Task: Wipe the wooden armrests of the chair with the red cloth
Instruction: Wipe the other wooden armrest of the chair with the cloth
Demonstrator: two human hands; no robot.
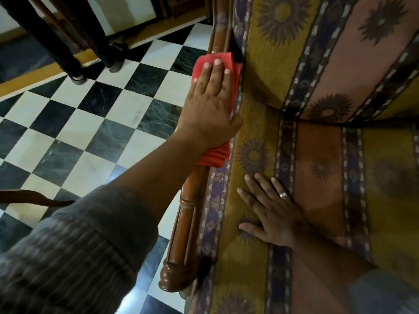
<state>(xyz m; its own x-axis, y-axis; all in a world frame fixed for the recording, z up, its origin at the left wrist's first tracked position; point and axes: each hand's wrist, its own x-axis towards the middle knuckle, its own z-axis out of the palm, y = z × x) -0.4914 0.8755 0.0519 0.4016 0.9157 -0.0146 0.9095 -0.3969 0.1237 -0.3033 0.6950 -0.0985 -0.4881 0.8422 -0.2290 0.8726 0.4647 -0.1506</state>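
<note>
Red cloth [214, 71] lies folded over the wooden armrest [192, 214] at the chair's left edge, and the left hand [209, 103] presses flat on top of it — fingers stretched forward, thumb tucked down on the cushion side, so the hand is spread on the cloth rather than closed around it. A bunched end of the cloth sticks out under the wrist. The armrest is turned, polished brown wood ending in a rounded knob near the bottom of the head view. The right hand [272, 214] rests open, palm down, on the seat cushion [317, 177], holding nothing — a ring shows on one finger. The upholstery has yellow, rust and purple stripes with sunburst motifs; no writing or label can be read. Left of the chair is a black-and-white checkered floor [90, 123], where dark furniture legs [61, 41] stand.
</note>
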